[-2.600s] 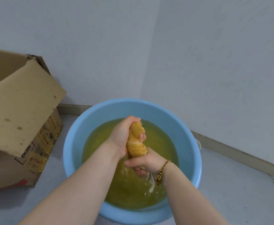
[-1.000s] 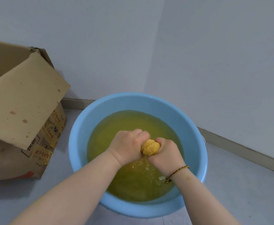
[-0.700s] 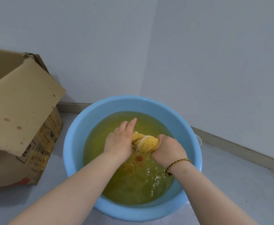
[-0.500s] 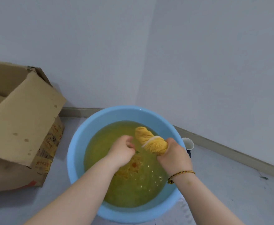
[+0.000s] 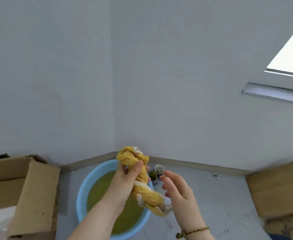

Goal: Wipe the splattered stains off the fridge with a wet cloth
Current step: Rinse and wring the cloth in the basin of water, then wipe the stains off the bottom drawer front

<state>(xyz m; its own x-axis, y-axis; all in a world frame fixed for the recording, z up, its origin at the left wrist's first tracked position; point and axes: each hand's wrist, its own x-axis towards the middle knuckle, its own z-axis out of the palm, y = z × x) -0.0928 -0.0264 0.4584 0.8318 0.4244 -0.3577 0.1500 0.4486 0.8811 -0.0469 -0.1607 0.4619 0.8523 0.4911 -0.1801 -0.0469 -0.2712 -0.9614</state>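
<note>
The wringing is over: a moment ago both fists were low over the round light-blue plastic basin (image 5: 83, 187), twisting, and then my right hand alone held the roll. Now the twisted yellow terry cloth (image 5: 149, 196) has passed across. My left hand (image 5: 125, 179) grasps it round its upper half, thumb wrapped over the front, and it is raised clear of the yellowish water (image 5: 100, 191), though it hangs above the basin's right rim. My right hand (image 5: 177, 193) has let go, with its fingers spread and relaxed just beside the cloth's lower tail; I cannot tell whether the palm brushes it. My view has lifted too, taking in more of the grey wall, the corner of a bright window (image 5: 291, 54) and a flat brown cardboard sheet (image 5: 277, 191) on the right, so I judge I am rising from the floor. The open brown cardboard box (image 5: 34, 196) sits to the left, and the small white paper cup (image 5: 159, 169) stands just behind the basin. For the task this means the cloth is damp and ready, but it is wound tight and needs shaking open, and the fridge is nowhere in sight, so no stain has been wiped yet.
</note>
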